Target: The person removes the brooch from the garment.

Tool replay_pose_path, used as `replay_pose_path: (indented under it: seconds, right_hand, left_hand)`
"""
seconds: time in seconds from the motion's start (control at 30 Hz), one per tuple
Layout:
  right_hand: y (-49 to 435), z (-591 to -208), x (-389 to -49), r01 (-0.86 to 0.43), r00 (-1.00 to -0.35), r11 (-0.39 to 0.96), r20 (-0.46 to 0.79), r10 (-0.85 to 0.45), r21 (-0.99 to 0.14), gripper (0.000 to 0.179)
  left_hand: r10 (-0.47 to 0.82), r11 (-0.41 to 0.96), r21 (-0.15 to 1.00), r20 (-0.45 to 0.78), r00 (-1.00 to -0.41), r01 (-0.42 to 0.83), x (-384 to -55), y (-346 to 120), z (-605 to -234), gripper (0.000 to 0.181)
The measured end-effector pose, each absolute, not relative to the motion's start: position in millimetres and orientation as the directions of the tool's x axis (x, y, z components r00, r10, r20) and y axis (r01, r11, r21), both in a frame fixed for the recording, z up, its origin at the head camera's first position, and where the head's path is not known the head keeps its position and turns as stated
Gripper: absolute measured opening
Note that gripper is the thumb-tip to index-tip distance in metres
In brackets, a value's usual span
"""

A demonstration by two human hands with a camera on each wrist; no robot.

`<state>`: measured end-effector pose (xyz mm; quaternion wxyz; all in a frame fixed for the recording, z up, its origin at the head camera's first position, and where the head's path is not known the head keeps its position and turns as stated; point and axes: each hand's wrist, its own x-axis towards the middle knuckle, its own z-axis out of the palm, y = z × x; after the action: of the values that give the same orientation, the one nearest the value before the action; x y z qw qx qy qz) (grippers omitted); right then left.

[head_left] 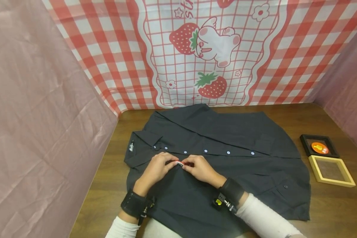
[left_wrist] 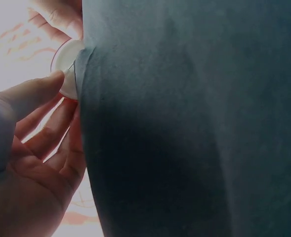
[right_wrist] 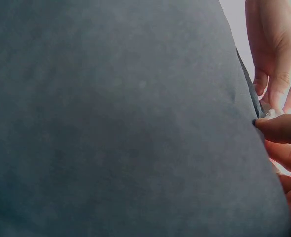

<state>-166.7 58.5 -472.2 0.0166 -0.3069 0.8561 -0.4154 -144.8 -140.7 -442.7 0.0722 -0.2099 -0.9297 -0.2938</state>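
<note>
A round pin badge (head_left: 179, 163) with a pale back and red rim is held at the front of a dark button-up shirt (head_left: 256, 132). In the left wrist view a thin pin crosses the badge's back (left_wrist: 62, 61), and a small fold of shirt cloth (left_wrist: 83, 64) meets it. My left hand (head_left: 157, 168) pinches the badge's left side between thumb and fingers. From the other side my right hand (head_left: 203, 168) pinches the badge's right edge along with cloth, thumb (right_wrist: 281, 129) at the fabric edge. Raised cloth hides much of the badge in the right wrist view.
The shirt lies spread over the wooden table (head_left: 104, 175), its collar (head_left: 137, 148) to the left. A black frame (head_left: 307, 145) holding an orange badge (head_left: 319, 148) stands at the right, touching a pale wooden frame (head_left: 315, 170). A checked cloth (head_left: 119, 49) hangs behind.
</note>
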Motion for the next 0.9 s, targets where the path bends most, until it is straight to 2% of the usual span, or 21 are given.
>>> replay_pose_path:
  seconds: [0.17,0.4,0.9]
  right_hand:
    - [58.5,-471.8,-166.3,-0.509,-0.817,0.467,0.235,-0.527,-0.723,0.012]
    - [57.8,-471.9,-166.1,-0.462,-0.842,0.468,0.208,-0.497,-0.753,0.012]
    - [56.8,-470.3,-167.7,-0.453,-0.857,0.449,0.238,-0.457,-0.77,0.012]
  left_hand:
    - [0.333,0.743,0.52,0.259,-0.907,0.421,-144.6,-139.7,-441.9,0.013]
    - [0.3,0.746,0.56,0.2,-0.933,0.36,-145.7,-138.4,-444.0,0.012]
    - [0.266,0.714,0.601,0.241,-0.933,0.359,-145.6,-134.9,-442.8,0.016]
